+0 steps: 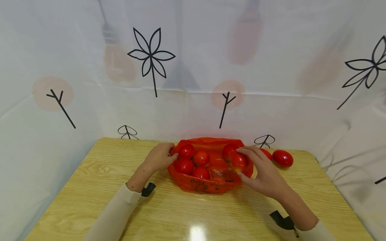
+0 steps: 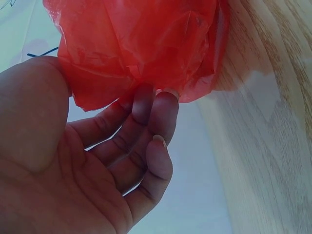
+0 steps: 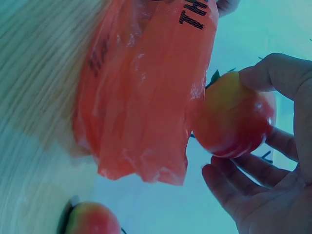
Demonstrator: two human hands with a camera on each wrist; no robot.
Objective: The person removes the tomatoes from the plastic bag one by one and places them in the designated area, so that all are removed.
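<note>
A red plastic bag (image 1: 221,187) with dark printing lies with its mouth open on the wooden table, and several red apples (image 1: 184,166) sit inside it. At its left end, my left hand (image 1: 159,156) grips the rim, its fingers curled at the plastic (image 2: 141,44) in the left wrist view. My right hand (image 1: 263,172) holds a shiny red-and-yellow apple (image 3: 236,114) between thumb and fingers at the bag's right end. That apple overlaps the bag's opening in the head view; a bit of green shows at its top in the right wrist view.
Two more red fruits, one of them an apple (image 1: 282,158) in plain sight, lie on the table (image 1: 150,214) right of the bag, the other partly behind my right hand. A white patterned cloth (image 1: 193,67) hangs behind the table and at both sides.
</note>
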